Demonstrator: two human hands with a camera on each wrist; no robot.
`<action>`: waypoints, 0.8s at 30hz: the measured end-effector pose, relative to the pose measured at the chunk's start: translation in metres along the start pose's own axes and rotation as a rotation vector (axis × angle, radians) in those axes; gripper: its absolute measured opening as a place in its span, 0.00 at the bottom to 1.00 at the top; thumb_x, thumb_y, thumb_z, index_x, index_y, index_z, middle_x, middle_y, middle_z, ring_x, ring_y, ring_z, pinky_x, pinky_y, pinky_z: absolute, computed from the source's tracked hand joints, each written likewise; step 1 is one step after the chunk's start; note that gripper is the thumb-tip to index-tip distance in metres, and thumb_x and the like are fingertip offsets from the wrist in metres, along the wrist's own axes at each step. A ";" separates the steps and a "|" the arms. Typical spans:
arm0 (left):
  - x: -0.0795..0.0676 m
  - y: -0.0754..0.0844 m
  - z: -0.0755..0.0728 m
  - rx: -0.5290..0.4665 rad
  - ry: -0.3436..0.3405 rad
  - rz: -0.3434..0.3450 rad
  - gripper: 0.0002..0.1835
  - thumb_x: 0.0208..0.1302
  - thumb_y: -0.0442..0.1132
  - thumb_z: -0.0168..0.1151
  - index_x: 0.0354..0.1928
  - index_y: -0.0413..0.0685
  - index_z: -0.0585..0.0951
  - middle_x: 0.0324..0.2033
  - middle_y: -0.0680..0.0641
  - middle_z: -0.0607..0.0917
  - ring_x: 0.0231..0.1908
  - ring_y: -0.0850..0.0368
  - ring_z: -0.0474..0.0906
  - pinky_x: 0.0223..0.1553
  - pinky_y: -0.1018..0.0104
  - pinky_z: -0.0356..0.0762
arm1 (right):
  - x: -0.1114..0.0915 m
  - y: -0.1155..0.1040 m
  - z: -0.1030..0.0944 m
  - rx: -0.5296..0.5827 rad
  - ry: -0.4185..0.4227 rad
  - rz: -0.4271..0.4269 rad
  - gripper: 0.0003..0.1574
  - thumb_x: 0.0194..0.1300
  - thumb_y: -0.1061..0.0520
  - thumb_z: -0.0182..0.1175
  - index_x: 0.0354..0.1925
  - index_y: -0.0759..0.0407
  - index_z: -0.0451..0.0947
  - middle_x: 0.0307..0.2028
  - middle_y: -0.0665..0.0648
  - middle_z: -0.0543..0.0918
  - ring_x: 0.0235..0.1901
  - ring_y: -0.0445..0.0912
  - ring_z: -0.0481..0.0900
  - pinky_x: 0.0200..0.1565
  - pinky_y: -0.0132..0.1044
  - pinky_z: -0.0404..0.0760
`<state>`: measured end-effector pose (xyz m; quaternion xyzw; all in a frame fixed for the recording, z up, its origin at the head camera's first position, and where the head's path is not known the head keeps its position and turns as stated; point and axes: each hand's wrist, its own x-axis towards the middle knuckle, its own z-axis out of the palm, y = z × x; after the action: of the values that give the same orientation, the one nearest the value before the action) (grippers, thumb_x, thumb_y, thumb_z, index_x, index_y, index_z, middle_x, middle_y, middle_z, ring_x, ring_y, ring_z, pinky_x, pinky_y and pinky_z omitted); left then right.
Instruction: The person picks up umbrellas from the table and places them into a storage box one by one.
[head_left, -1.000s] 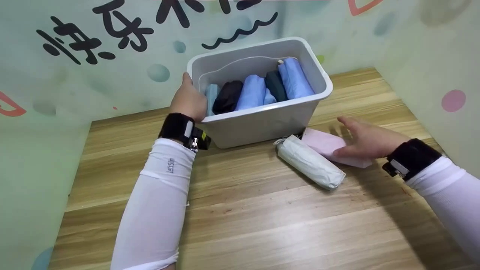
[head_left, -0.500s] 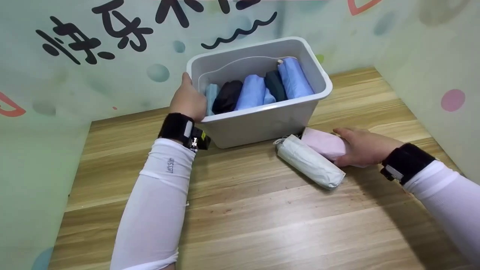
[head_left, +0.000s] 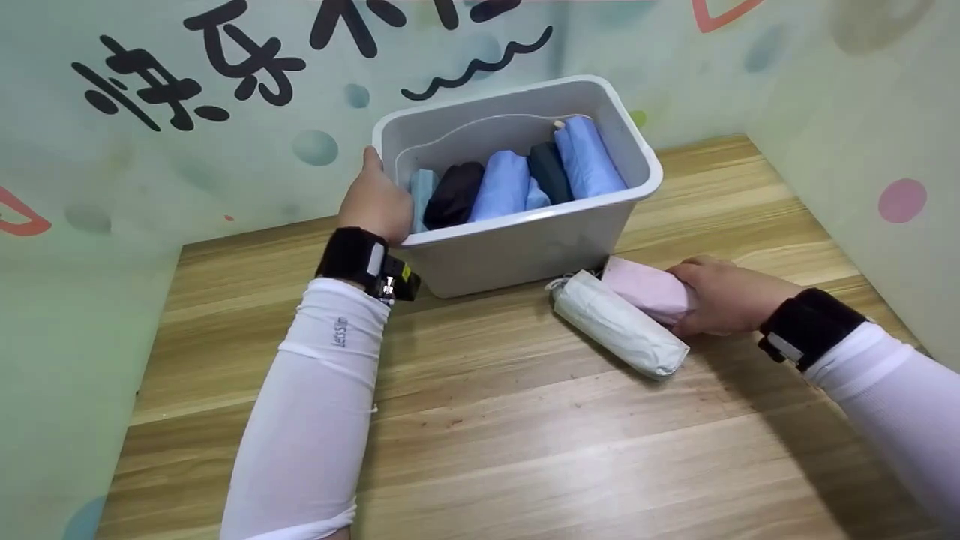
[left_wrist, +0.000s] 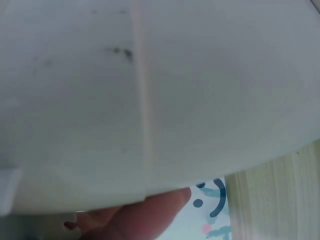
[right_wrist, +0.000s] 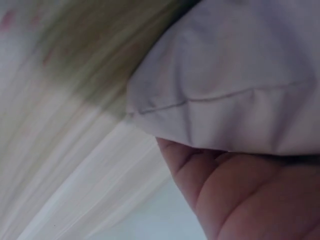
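My left hand (head_left: 377, 201) grips the left end of a grey plastic bin (head_left: 517, 259), thumb up by the rim. The left wrist view is mostly the bin's wall (left_wrist: 210, 100), with fingers (left_wrist: 150, 215) below it. My right hand (head_left: 731, 298) holds the near end of a pink folded umbrella (head_left: 645, 289) lying on the wooden surface. In the right wrist view its fabric end (right_wrist: 235, 75) rests against my fingers (right_wrist: 260, 195). Alongside it lies a pale grey-green folded umbrella (head_left: 621, 324) with a cord at its far end.
Inside the bin stand several rolled bundles, among them a blue one (head_left: 589, 157), a black one (head_left: 455, 195) and a dark green one (head_left: 551, 172). Patterned walls (head_left: 247, 172) close off the back and sides of the wooden surface (head_left: 480, 435).
My right hand has come down and left onto the pink umbrella, its spread fingers closing around the near end. The left hand and the bin stay as they were.
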<state>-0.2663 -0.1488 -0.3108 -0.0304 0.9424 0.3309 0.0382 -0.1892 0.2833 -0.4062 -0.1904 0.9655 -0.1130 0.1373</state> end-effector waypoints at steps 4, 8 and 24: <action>0.000 0.001 0.000 -0.011 0.000 -0.003 0.45 0.74 0.39 0.45 0.84 0.40 0.35 0.77 0.34 0.67 0.72 0.43 0.69 0.76 0.51 0.64 | 0.000 -0.002 0.001 0.008 0.007 -0.004 0.48 0.50 0.49 0.79 0.65 0.66 0.75 0.60 0.71 0.78 0.50 0.60 0.80 0.52 0.59 0.81; 0.000 0.002 0.000 -0.021 0.005 -0.004 0.45 0.73 0.37 0.46 0.84 0.40 0.36 0.75 0.34 0.69 0.70 0.43 0.71 0.75 0.50 0.66 | 0.000 -0.002 0.002 0.011 0.018 -0.007 0.46 0.51 0.50 0.78 0.64 0.65 0.76 0.60 0.72 0.77 0.50 0.61 0.79 0.51 0.59 0.81; -0.001 0.001 0.001 -0.018 0.003 -0.009 0.45 0.73 0.37 0.45 0.84 0.40 0.36 0.76 0.35 0.69 0.71 0.43 0.70 0.75 0.51 0.66 | 0.002 -0.002 0.005 -0.030 0.022 -0.063 0.23 0.56 0.59 0.71 0.48 0.64 0.76 0.36 0.57 0.81 0.36 0.53 0.80 0.41 0.54 0.81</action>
<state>-0.2656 -0.1475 -0.3104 -0.0352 0.9392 0.3394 0.0381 -0.1889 0.2803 -0.4104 -0.2214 0.9621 -0.1048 0.1201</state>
